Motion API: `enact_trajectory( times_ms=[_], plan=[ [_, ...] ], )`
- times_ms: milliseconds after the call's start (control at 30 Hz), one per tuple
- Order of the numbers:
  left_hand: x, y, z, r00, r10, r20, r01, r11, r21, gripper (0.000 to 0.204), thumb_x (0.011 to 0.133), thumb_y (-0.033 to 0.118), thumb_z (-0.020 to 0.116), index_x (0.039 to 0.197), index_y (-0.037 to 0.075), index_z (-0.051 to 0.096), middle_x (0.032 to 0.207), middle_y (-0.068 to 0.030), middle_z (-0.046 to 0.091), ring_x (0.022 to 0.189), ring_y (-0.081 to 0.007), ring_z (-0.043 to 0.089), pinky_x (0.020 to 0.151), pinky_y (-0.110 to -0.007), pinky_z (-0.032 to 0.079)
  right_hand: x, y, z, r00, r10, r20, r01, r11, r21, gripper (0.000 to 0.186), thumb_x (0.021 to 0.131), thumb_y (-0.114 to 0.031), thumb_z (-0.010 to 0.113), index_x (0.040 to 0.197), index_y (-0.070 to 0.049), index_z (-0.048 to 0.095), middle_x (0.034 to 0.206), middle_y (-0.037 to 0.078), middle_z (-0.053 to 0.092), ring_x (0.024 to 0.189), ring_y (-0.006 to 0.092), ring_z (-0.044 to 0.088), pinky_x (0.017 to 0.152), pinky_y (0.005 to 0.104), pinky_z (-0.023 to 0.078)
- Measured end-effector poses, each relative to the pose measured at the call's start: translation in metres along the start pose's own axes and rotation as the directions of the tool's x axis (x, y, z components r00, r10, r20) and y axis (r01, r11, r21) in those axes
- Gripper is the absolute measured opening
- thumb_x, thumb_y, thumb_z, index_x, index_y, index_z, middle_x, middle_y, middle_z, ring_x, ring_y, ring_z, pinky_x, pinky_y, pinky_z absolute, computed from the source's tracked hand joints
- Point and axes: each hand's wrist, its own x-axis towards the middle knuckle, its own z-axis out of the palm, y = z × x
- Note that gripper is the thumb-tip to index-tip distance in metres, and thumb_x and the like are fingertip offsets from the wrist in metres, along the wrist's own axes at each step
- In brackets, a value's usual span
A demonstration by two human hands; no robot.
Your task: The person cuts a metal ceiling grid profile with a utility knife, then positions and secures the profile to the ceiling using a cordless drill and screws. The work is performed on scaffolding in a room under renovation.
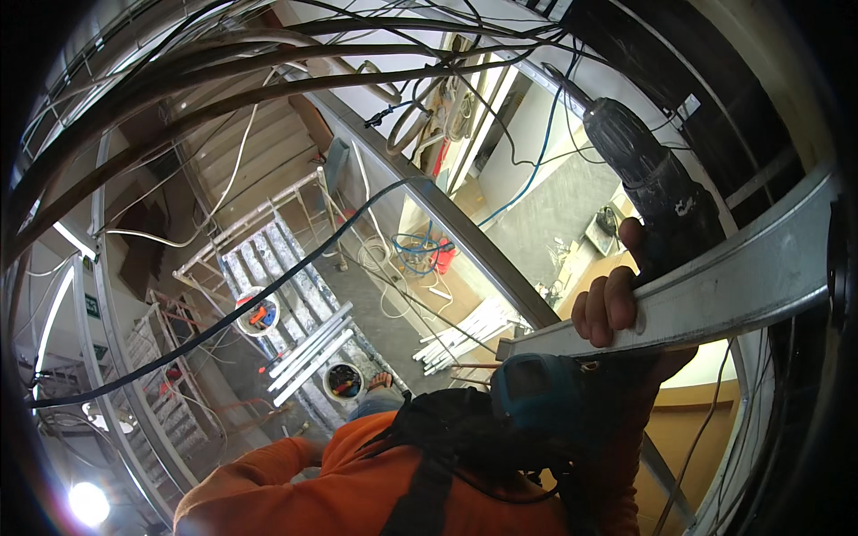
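Observation:
My right hand (608, 308) is closed on the right, its curled fingers overlapping the edge of a silver metal channel (742, 290). It grips a black and teal cordless drill (657, 183), whose handle is largely hidden by the hand and channel. The drill's bit points up and to the far left, toward the cables. A teal block (527, 389), seemingly the drill's battery end, shows below the channel. Low on the left, my left hand (307, 452) is a small blurred patch beside the orange sleeve; its fingers cannot be made out.
Thick dark cables (268, 89) sweep across the top, and a black cable (295, 277) crosses in front. Below stands a paint-spattered scaffold platform (290, 255) with two buckets and white strips (308, 353). A metal beam (483, 255) runs diagonally. Blue cable (416, 255) lies coiled on the floor.

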Motion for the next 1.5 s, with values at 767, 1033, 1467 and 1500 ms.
enact_trajectory(
  times_ms=[767, 1033, 1467, 1500],
  plan=[
    [-0.256, 0.270, -0.251, -0.311, 0.157, -0.937, -0.589, -0.805, 0.061, 0.026, 0.100, 0.029, 0.063, 0.110, 0.006, 0.068, 0.102, -0.0074, 0.070, 0.092, -0.0169, 0.067, 0.087, -0.033, 0.054, -0.008, 0.027, 0.026, 0.930, 0.026, -0.367, -0.137, 0.950, -0.280, 0.113, 0.079, -0.087, 0.050, 0.138, 0.010, 0.041, 0.067, 0.016, 0.059, 0.059, 0.0229, 0.058, 0.059, 0.0319, 0.045],
    [-0.255, 0.286, -0.250, -0.312, 0.302, -0.901, -0.588, -0.806, -0.067, 0.027, 0.099, 0.032, 0.064, 0.110, 0.006, 0.066, 0.102, -0.0073, 0.071, 0.091, -0.0168, 0.068, 0.086, -0.032, 0.054, -0.025, 0.027, 0.011, 0.952, -0.068, -0.299, -0.027, 0.952, -0.305, 0.113, 0.079, -0.087, 0.049, 0.139, 0.009, 0.040, 0.070, 0.017, 0.061, 0.060, 0.0234, 0.059, 0.059, 0.0326, 0.045],
    [-0.265, 0.276, -0.253, -0.310, 0.265, -0.913, -0.745, -0.664, 0.060, 0.023, 0.098, 0.025, 0.066, 0.104, 0.003, 0.067, 0.095, -0.0096, 0.070, 0.082, -0.0195, 0.070, 0.078, -0.033, 0.059, -0.019, 0.029, 0.010, 0.951, -0.058, -0.304, -0.025, 0.964, -0.264, 0.116, 0.079, -0.087, 0.051, 0.141, 0.010, 0.038, 0.070, 0.012, 0.059, 0.061, 0.0215, 0.058, 0.059, 0.0315, 0.045],
    [-0.265, 0.276, -0.254, -0.281, 0.286, -0.916, -0.750, -0.661, 0.023, 0.024, 0.098, 0.025, 0.066, 0.105, 0.002, 0.067, 0.096, -0.0097, 0.070, 0.082, -0.0198, 0.070, 0.078, -0.034, 0.059, -0.019, 0.030, 0.009, 0.962, -0.081, -0.262, 0.007, 0.962, -0.271, 0.116, 0.079, -0.087, 0.050, 0.142, 0.010, 0.037, 0.069, 0.011, 0.059, 0.060, 0.0211, 0.057, 0.059, 0.0312, 0.045]
  ],
)
